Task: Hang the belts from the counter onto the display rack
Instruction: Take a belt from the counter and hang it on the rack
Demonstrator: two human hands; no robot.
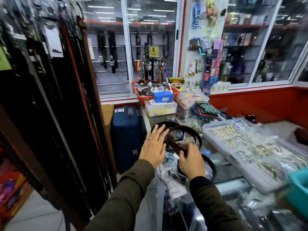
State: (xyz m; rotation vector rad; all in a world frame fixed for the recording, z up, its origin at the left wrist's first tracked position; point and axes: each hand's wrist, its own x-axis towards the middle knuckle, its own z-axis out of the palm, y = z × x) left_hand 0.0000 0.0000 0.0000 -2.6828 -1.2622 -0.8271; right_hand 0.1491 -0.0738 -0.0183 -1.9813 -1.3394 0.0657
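Note:
Several coiled dark belts (pixel 188 130) lie in loops on the glass counter (pixel 225 172) in the middle of the view. My right hand (pixel 191 160) is closed on a brown belt end at the near side of the coils. My left hand (pixel 155 144) hovers over the left coil with fingers spread, holding nothing. Another black loop (pixel 211 164) curves just right of my right hand. The display rack (pixel 50 97) stands at the left, dense with hanging black and brown belts.
Clear plastic trays of gold jewellery (pixel 246 147) fill the counter's right side. A red basket (pixel 150 92) and a blue box (pixel 162 96) sit at the counter's far end. A blue suitcase (pixel 126 134) stands between rack and counter. A teal tub (pixel 300 189) is at the right edge.

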